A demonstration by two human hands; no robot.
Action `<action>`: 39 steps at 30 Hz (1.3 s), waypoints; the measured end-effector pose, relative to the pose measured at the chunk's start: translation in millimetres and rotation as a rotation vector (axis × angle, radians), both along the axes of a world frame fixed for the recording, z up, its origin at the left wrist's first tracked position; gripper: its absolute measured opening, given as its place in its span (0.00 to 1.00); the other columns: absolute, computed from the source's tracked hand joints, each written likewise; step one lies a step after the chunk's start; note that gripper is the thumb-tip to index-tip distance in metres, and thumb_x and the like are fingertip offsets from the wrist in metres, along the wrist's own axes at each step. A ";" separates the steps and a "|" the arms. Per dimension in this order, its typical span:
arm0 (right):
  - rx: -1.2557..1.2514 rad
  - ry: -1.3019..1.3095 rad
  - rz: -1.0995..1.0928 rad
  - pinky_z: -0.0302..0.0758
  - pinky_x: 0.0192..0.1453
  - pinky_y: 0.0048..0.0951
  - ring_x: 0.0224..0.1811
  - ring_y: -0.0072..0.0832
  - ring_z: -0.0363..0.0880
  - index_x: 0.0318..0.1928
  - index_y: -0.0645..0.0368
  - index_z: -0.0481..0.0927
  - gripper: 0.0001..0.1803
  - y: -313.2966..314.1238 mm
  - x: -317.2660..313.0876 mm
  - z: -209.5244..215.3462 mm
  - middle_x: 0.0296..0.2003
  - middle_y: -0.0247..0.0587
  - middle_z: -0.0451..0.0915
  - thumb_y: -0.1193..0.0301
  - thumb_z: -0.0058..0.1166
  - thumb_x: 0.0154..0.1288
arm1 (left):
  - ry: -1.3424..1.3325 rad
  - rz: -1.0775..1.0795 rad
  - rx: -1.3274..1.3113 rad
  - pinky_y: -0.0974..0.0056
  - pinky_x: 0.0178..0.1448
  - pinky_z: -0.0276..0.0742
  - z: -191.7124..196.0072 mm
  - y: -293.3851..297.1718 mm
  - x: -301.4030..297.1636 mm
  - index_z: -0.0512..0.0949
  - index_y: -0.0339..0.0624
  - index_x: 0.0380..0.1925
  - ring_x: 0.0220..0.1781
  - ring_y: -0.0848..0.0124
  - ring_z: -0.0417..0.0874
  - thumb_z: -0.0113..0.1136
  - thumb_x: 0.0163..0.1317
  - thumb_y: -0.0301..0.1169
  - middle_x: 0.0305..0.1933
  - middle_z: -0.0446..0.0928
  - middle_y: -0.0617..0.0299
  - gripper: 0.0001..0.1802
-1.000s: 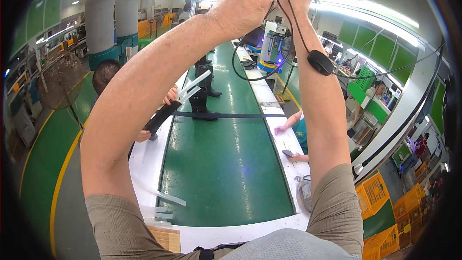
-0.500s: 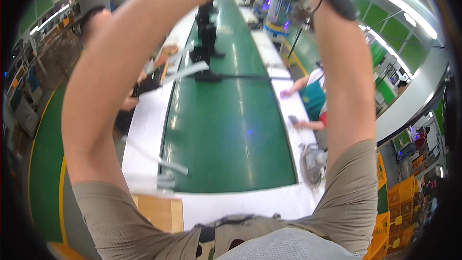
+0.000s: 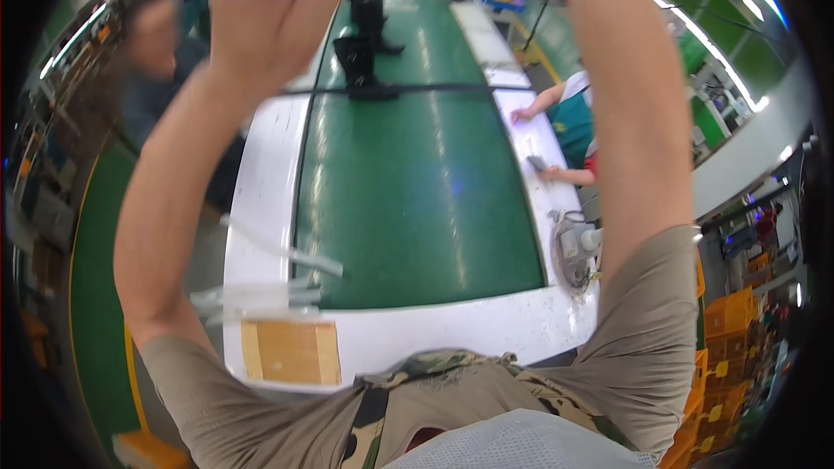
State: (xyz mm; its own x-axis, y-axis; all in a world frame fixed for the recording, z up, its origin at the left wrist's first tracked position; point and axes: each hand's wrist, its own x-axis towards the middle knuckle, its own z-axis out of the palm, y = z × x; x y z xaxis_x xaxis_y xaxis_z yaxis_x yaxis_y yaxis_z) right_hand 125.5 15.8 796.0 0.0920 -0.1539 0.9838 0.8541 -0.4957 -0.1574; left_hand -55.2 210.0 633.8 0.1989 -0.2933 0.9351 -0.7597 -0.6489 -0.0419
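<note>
Both my arms are raised in front of me. At the top left is my left hand point(image 3: 265, 26), blurred and partly cut off by the upper edge, so I cannot make out its fingers or anything in them. My right forearm point(image 3: 634, 113) reaches up on the right; its hand lies beyond the upper edge. A dark object sits at the right wrist. Below and between the arms runs a green conveyor belt point(image 3: 417, 200) with white side ledges. Black boots point(image 3: 356, 61) stand in a row on its far part.
Pale strips point(image 3: 261, 295) and a brown cardboard piece point(image 3: 291, 352) lie on the near left ledge. A round metal device with a bottle point(image 3: 573, 252) stands at the right. Co-workers are on the left point(image 3: 161, 61) and right point(image 3: 569, 126). Yellow crates point(image 3: 725, 339) are stacked lower right.
My left hand has come down into view at the top left. The left co-worker's hands and the dark item they held are no longer visible. My view has shifted slightly.
</note>
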 end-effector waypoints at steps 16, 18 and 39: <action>0.305 0.944 0.536 0.73 0.34 0.25 0.28 0.22 0.77 0.42 0.61 0.78 0.09 -171.3 -115.6 -416.7 0.30 0.36 0.80 0.70 0.55 0.65 | 0.491 -0.264 0.085 0.55 0.58 0.79 -131.2 -93.3 -87.5 0.72 0.31 0.55 0.56 0.48 0.82 0.64 0.51 0.19 0.58 0.76 0.40 0.28; 0.413 1.176 0.697 0.77 0.34 0.26 0.30 0.25 0.80 0.42 0.62 0.78 0.08 -207.4 -166.6 -442.1 0.32 0.40 0.82 0.70 0.54 0.67 | 0.555 -0.249 0.015 0.57 0.55 0.80 -144.4 -85.1 -98.5 0.72 0.32 0.55 0.54 0.50 0.83 0.64 0.51 0.19 0.57 0.76 0.42 0.28; 0.286 0.015 0.474 0.57 0.17 0.22 0.15 0.18 0.61 0.50 0.62 0.78 0.13 -302.0 -187.5 6.8 0.18 0.30 0.68 0.66 0.48 0.75 | 0.885 -0.565 -0.089 0.64 0.49 0.82 -184.4 -174.4 -103.7 0.72 0.35 0.56 0.46 0.65 0.88 0.65 0.57 0.20 0.50 0.82 0.52 0.25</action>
